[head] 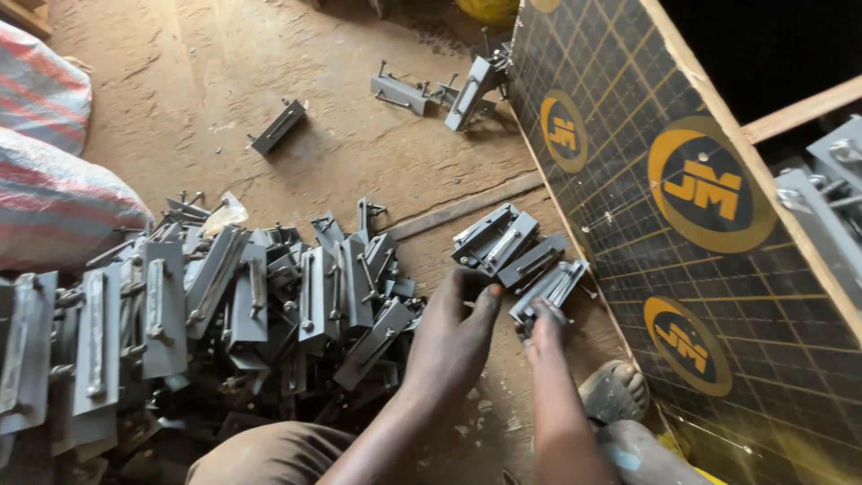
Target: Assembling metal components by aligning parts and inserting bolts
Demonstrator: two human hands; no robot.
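A: What are the hands doing?

B: The left hand (453, 337) lies on the dirt floor (359, 144) with its fingers loosely bent. They hold nothing. The fingertips are just beside a small row of grey metal plates (507, 247).

A: And the other one?

B: The right hand (546, 325) is touching the nearest plate (549, 289), the one at the right end of the row. Its fingers are at the plate's lower edge (I cannot tell if they really pinch it or just rest on it).

A: Where is that row?

B: On the floor, right next to a dark board with yellow round marks (682, 224) that leans up on the right.

A: What else is there?

B: A big pile of the same grey plates (242, 305) sits to the left of the hands. A few more plates (431, 90) lie far off at the top. A striped sack (54, 198) is at the left edge. A bare foot (615, 391) pokes out near the board.
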